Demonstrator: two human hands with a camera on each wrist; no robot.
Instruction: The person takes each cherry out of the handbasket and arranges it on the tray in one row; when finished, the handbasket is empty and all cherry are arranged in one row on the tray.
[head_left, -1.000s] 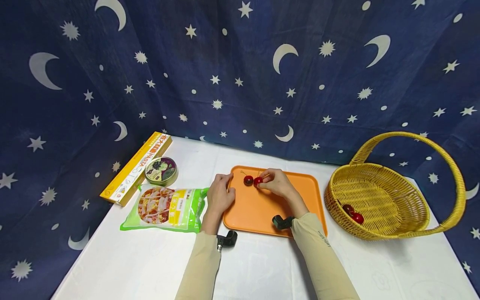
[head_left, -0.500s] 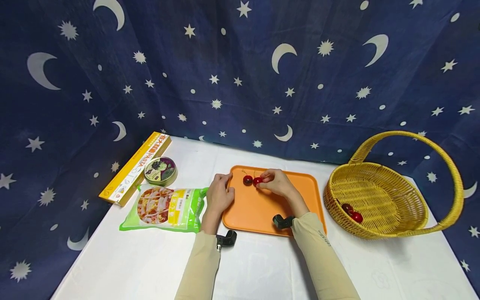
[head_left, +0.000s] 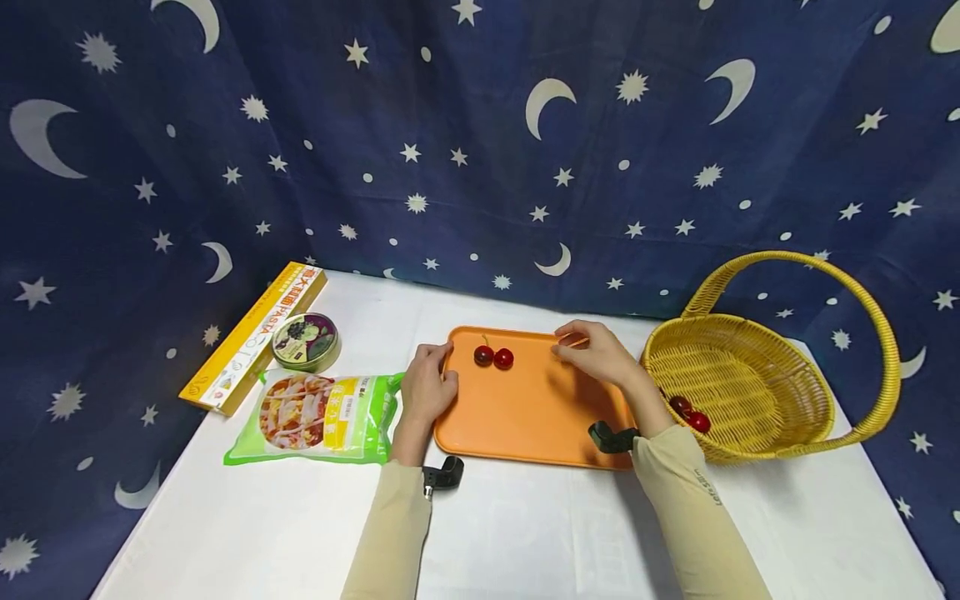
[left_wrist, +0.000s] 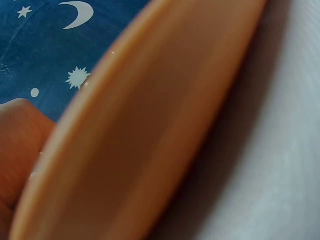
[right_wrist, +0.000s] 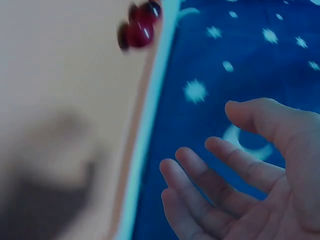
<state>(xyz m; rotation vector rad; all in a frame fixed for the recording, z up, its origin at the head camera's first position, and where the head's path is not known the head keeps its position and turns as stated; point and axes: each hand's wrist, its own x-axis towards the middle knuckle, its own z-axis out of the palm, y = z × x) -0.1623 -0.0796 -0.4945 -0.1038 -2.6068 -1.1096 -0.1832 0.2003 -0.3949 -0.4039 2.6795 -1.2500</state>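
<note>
In the head view two dark red cherries (head_left: 493,357) lie side by side on the orange tray (head_left: 525,417), near its far left part, one with a stem showing. My left hand (head_left: 426,389) grips the tray's left edge, its thumb over the rim; in the left wrist view the tray's side (left_wrist: 135,120) hides most of that hand (left_wrist: 17,150). My right hand (head_left: 598,352) hovers above the tray's right half, apart from the cherries. In the right wrist view its fingers (right_wrist: 195,200) are spread and relaxed with nothing between them.
A yellow wicker basket (head_left: 738,329) with a tall handle stands right of the tray, with several cherries (head_left: 690,414) inside. On the left lie a green food bag (head_left: 315,417), a round tin (head_left: 306,342) and a long pasta box (head_left: 255,337). A starry curtain (head_left: 480,125) hangs behind.
My right hand has let go of the right cherry and moved right, away from the pair. The left hand keeps its place at the tray. The head view has shifted slightly.
</note>
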